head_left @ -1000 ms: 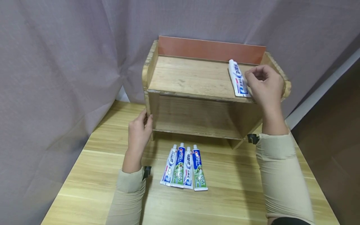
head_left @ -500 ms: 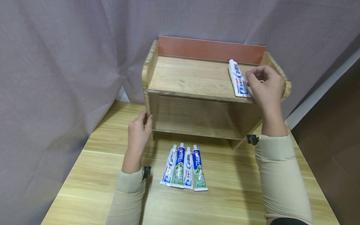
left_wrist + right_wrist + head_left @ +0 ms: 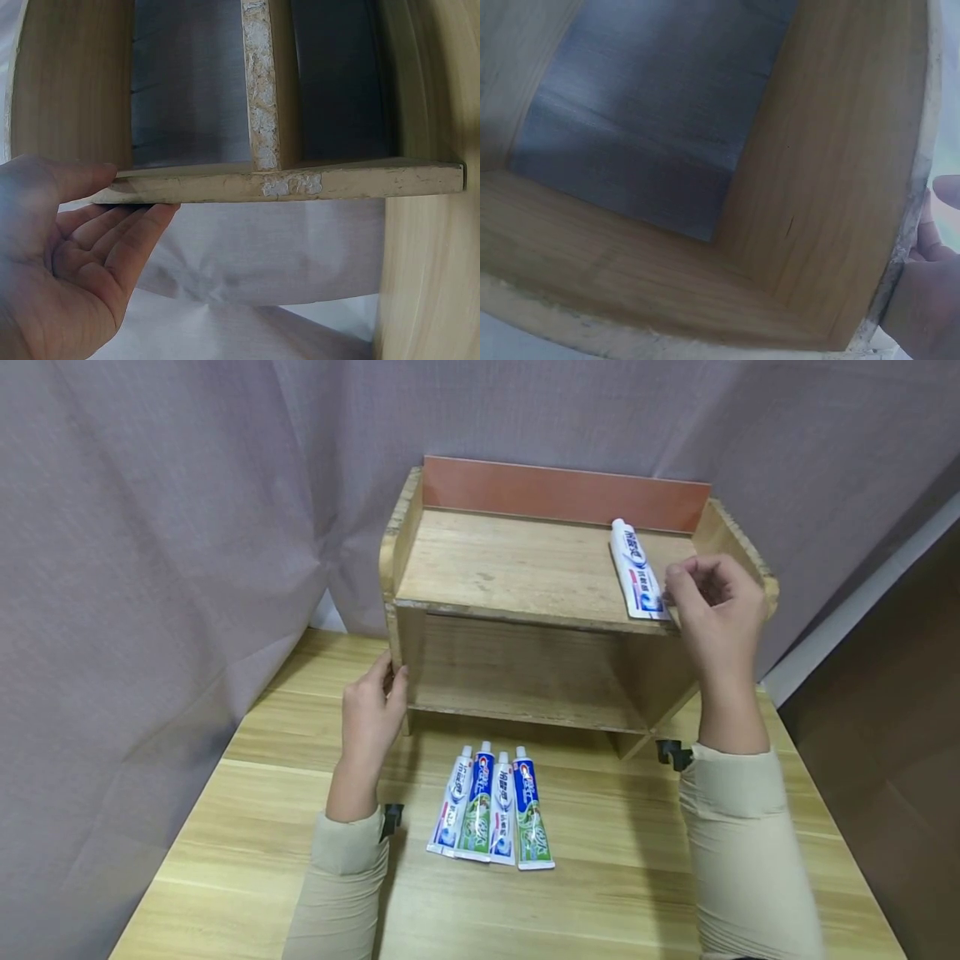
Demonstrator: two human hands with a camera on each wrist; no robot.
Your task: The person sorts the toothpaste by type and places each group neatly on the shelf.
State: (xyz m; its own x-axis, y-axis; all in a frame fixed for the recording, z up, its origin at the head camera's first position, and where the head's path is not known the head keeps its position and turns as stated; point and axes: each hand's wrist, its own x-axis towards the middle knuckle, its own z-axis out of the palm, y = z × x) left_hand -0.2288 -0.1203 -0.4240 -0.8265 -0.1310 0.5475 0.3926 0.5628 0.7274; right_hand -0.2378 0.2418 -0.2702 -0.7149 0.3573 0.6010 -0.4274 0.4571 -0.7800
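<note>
A small wooden shelf (image 3: 517, 564) stands on the table. My left hand (image 3: 371, 706) grips its left side panel, thumb on the inner face and fingers behind, as the left wrist view shows the hand (image 3: 90, 251) around the board's edge. On the top board lies a white toothpaste tube (image 3: 636, 570), cap toward the back and flat end at the front edge. Just right of that tube is my right hand (image 3: 723, 610), fingers loosely curled with nothing seen between them. In the right wrist view only part of this hand (image 3: 930, 289) shows, beyond the shelf's edge.
In front of the shelf, several toothpaste tubes (image 3: 480, 806) lie side by side on the wooden table (image 3: 600, 893), white ones alternating with blue-green ones. A reddish-brown back panel (image 3: 562, 489) borders the top board. Grey cloth (image 3: 187, 527) hangs behind and at left.
My right hand has shifted slightly right and toward me, away from the white toothpaste tube, which stays in place on the top board. The left hand has not moved.
</note>
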